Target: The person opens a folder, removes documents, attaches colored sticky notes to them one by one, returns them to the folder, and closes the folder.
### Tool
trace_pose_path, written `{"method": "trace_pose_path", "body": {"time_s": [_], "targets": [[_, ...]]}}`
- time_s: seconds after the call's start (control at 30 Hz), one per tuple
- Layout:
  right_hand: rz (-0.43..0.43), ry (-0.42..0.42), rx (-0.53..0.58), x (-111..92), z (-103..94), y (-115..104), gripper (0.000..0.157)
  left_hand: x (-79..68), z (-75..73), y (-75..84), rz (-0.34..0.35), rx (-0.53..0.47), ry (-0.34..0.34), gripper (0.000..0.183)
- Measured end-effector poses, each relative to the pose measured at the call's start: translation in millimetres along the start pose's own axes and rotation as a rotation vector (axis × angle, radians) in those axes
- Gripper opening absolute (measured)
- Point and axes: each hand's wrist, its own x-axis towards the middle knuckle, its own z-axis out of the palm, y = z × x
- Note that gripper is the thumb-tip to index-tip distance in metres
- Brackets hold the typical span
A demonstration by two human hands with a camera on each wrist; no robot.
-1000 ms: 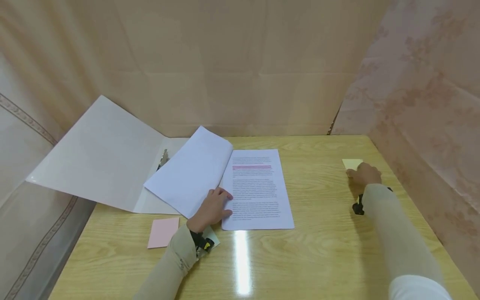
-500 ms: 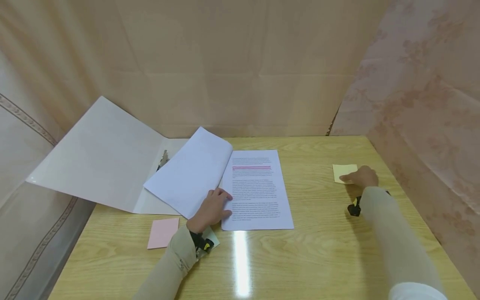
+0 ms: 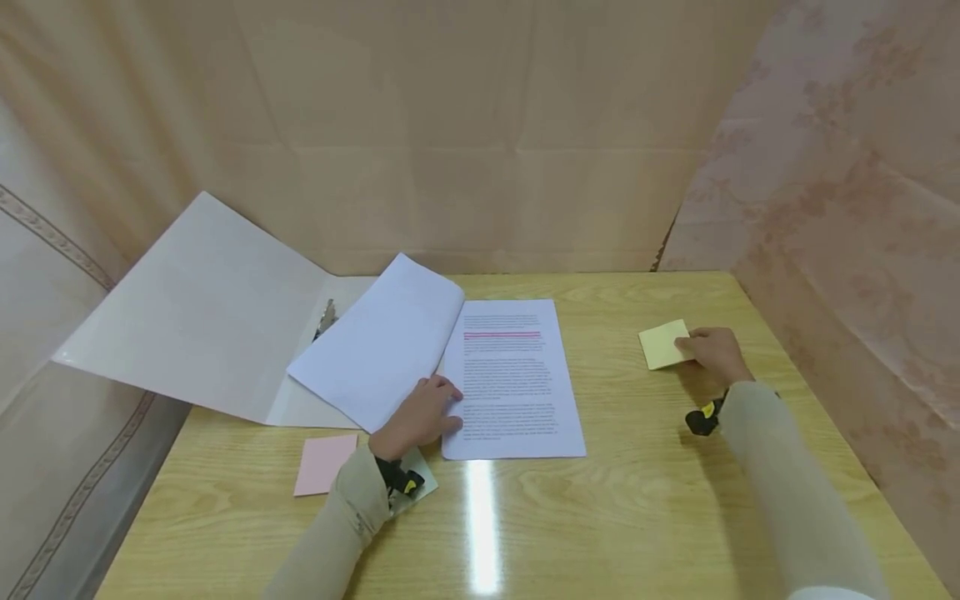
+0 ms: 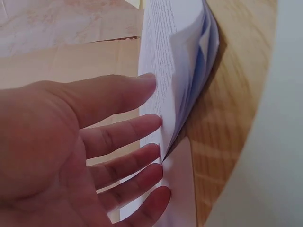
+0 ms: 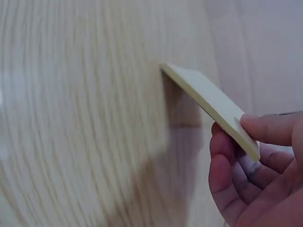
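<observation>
My right hand [image 3: 718, 352] pinches a yellow sticky note pad [image 3: 663, 344] by its near right corner, thumb on top and fingers beneath. In the right wrist view the pad [image 5: 203, 97] is tilted, with its shadow on the wood below. My left hand [image 3: 422, 415] rests on the inner edge of the printed pages [image 3: 517, 383], its fingers loosely extended in the left wrist view. Turned-over sheets [image 3: 382, 342] lie to the left of that hand, across the open white binder [image 3: 210, 308]. Red lines mark the text near the top of the printed page.
A pink sticky note pad [image 3: 326, 464] lies in front of the binder. Partly under the left wrist is a pale green pad [image 3: 422, 477]. A metal clip [image 3: 326, 318] shows at the binder's spine. Curtains stand behind and beside the wooden table [image 3: 600, 517].
My right hand has drawn the yellow sticky note pad to the left and lifted it from the table, turning it slightly. The left hand has stayed on the pages.
</observation>
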Motion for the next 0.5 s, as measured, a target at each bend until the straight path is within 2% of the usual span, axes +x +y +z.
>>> {"method": "trace_pose_path", "body": {"time_s": [0.13, 0.3, 0.5], "targets": [[0.017, -0.020, 0.098, -8, 5.9, -13, 0.062, -0.4, -1.2, -0.9, -0.026, -0.051, -0.006, 0.033], [0.012, -0.001, 0.200, -19, 19.0, -29, 0.061, 0.6, -4.6, 0.8, -0.068, -0.096, -0.009, 0.032], [-0.041, 0.004, 0.309, -30, 35.2, -48, 0.058, 0.8, -7.0, 2.8, -0.055, -0.087, 0.031, 0.028]]}}
